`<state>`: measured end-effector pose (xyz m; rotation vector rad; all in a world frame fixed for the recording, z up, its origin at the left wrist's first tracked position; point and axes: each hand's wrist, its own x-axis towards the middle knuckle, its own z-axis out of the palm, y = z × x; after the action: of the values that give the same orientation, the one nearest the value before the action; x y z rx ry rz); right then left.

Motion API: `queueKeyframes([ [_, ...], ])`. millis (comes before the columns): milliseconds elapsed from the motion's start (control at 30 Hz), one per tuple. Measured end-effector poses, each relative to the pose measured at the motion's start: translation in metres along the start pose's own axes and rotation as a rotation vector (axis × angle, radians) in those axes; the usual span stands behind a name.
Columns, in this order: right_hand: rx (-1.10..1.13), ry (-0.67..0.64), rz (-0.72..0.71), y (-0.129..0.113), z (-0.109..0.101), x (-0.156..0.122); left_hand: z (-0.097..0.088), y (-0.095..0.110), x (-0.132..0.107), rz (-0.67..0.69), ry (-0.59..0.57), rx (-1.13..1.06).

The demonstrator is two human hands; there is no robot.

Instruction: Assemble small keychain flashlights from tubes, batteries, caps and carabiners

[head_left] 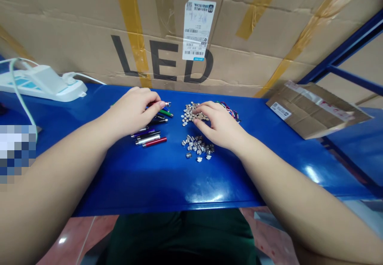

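Note:
My left hand (133, 111) is closed, thumb and forefinger together around a slim red metal tube (158, 103) whose silver end shows past the fingertips. Beneath and beside it lie several more pen-like tubes, among them a green tube (166, 113), a white tube (147, 140) and a red tube (154, 142). My right hand (220, 121) reaches over a pile of small silver button cells (187, 113), thumb and fingers apart at its edge. Nearer me is a heap of small silver metal caps (199, 145). Coloured metal clips (231, 111) show partly behind the right hand.
A white power strip (67, 91) with a plugged-in adapter and cables sits at the left on the blue table (167, 181). A large cardboard box (89, 26) marked LED stands behind. At the right lies a smaller cardboard box (311, 113) beside a blue metal frame (356, 79).

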<state>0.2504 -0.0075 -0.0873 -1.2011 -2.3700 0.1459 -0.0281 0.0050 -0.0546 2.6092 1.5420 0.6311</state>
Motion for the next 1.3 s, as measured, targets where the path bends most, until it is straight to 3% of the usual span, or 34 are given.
queueKeyframes([
  [233, -0.022, -0.09, 0.017, -0.002, 0.0, 0.002, 0.006, -0.006, 0.002, -0.01, -0.093, 0.008],
  [833, -0.013, -0.026, 0.003, 0.004, 0.001, 0.001, 0.006, -0.007, 0.001, -0.049, -0.122, -0.013],
  [967, 0.149, 0.09, -0.115, -0.002, 0.001, 0.0, 0.006, 0.005, -0.002, 0.049, -0.118, -0.127],
  [1100, 0.325, 0.089, -0.284, -0.014, 0.002, -0.002, 0.004, 0.019, -0.007, 0.224, -0.145, -0.229],
  [1200, 0.385, 0.092, -0.3, -0.019, 0.003, -0.003, 0.005, 0.025, -0.009, 0.264, -0.175, -0.283],
  [1300, 0.381, 0.093, -0.247, -0.02, 0.0, -0.002, 0.005, 0.027, -0.01, 0.22, -0.196, -0.323],
])
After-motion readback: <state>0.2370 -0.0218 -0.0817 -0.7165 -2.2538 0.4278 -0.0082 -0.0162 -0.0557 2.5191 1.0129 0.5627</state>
